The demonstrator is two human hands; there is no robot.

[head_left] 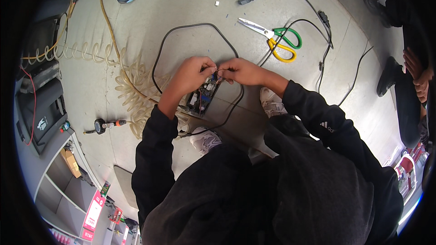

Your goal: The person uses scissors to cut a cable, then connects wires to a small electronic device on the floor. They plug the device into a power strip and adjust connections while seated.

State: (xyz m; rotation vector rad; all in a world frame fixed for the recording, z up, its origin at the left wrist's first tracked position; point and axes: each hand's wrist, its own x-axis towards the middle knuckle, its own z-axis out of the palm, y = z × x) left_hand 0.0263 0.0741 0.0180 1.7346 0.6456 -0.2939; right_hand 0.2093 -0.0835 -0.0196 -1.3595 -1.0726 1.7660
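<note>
My left hand (195,74) and my right hand (243,71) meet over the upper end of an open electronic circuit board (206,95). The fingertips of both are pinched close together, and whatever they hold is too small to make out. White, blue and dark parts cover the board, and thin red wires run over it. It lies on the floor between my feet and hands, partly hidden by the left hand. A black power cable (159,47) loops around the hands and the board.
Scissors (268,33) with green and yellow handles lie beyond my right hand, near a cable plug (249,0). Coiled clear air hose (131,81) and a gauge (101,126) are at the left. A shelf (59,188) stands lower left. Another person's hands (415,70) show far right.
</note>
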